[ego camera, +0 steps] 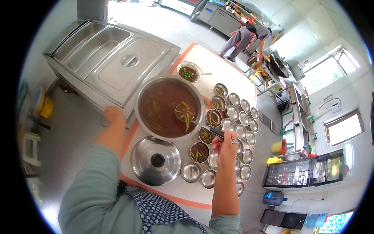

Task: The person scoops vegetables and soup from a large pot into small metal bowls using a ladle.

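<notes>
My right hand [225, 150] grips the black handle of a steel ladle [200, 125]. The ladle's bowl, with green bean pieces in brown broth, is over a large metal pot [199, 133] of brown soup. My left hand [114, 114] is blurred at the near edge of a steel food-warmer counter; its fingers are too unclear to read. Beside the pot, a small steel bowl [200, 143] and several others contain soup and beans. Many more steel bowls [190, 172] look unfilled. A round steel lid [146, 172] with a black knob lies close to me.
Left of the pot stands the food warmer [172, 55], with a lidded pan and uncovered pans. A patterned bowl [178, 68] of dark sauce and chopped greens has a spoon in it. Across the room, a person [241, 38] bends near a wok [279, 65].
</notes>
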Demonstrator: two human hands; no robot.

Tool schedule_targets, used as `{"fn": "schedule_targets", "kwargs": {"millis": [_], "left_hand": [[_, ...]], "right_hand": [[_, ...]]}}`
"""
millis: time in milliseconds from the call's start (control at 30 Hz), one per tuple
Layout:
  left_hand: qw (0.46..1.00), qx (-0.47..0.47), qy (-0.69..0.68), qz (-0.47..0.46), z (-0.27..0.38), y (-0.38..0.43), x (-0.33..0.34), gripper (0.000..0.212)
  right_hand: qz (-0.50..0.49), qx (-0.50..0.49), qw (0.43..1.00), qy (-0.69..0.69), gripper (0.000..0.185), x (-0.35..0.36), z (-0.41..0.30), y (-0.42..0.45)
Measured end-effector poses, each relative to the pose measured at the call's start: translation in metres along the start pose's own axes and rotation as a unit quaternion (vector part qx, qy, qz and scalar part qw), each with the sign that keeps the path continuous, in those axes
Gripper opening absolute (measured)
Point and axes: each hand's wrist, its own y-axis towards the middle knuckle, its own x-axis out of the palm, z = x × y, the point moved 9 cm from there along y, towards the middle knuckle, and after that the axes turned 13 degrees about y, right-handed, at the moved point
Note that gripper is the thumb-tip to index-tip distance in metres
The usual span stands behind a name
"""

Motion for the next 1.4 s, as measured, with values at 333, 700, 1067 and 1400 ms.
{"fn": "schedule_targets", "kwargs": {"millis": [333, 700, 1067, 1400], "left_hand": [[0.992, -0.011, 0.095, -0.077, 0.016, -0.021, -0.026, 0.046], [0.982, 0.083, 0.161, 0.063, 0.000, 0.044, 0.009, 0.049], [0.977, -0.178, -0.107, -0.054, 0.034, -0.082, -0.077, 0.057], [0.990, -0.115, -0.071, -0.035, 0.034, -0.061, -0.070, 0.059]], "right_hand": [[-0.017, -0.013, 1.000, -0.005, 0.015, -0.002, -0.008, -0.011], [-0.002, -0.047, 0.999, 0.011, 0.019, -0.033, -0.052, -0.072], [0.073, -0.049, 0.996, -0.008, 0.019, -0.127, -0.054, -0.158], [0.136, 0.014, 0.990, 0.028, 0.016, -0.188, 0.038, -0.207]]}}
